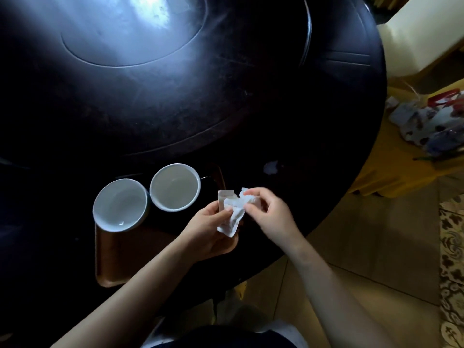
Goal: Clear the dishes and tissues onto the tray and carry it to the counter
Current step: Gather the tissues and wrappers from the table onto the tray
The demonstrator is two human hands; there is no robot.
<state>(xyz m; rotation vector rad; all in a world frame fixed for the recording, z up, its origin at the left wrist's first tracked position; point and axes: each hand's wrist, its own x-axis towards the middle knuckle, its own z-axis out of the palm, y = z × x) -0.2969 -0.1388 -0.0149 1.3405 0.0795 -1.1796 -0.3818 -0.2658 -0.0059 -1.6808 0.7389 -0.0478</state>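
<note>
Just below the middle of the frame, both hands meet over a crumpled white tissue [232, 214]. The left hand [213, 232] lies palm up beneath it, its thumb pressed onto the tissue's left edge and its other fingers curled under; a small tan paper packet [225, 198] stands behind the tissue in the same hand. The right hand [267, 214] comes in from the lower right, its fingers [247, 209] pinching the tissue's upper right part, thumb and forefinger closed on the paper. The hands sit above the right edge of a brown tray [110, 262], which lies on the dark round counter [288, 116] in the lower left of the frame. Two white bowls stand on the tray's far end, side by side and all but touching: the left bowl [120, 205] nearer the camera, the right bowl [175, 187] a little further up the frame. Both look empty. A small pale scrap [271, 167] lies on the counter to the upper right of the hands, apart from the tray. At the right edge of the frame, past the counter's rim, a patterned cloth bundle [431, 121] rests on a yellow surface, above a tiled floor [351, 247].
</note>
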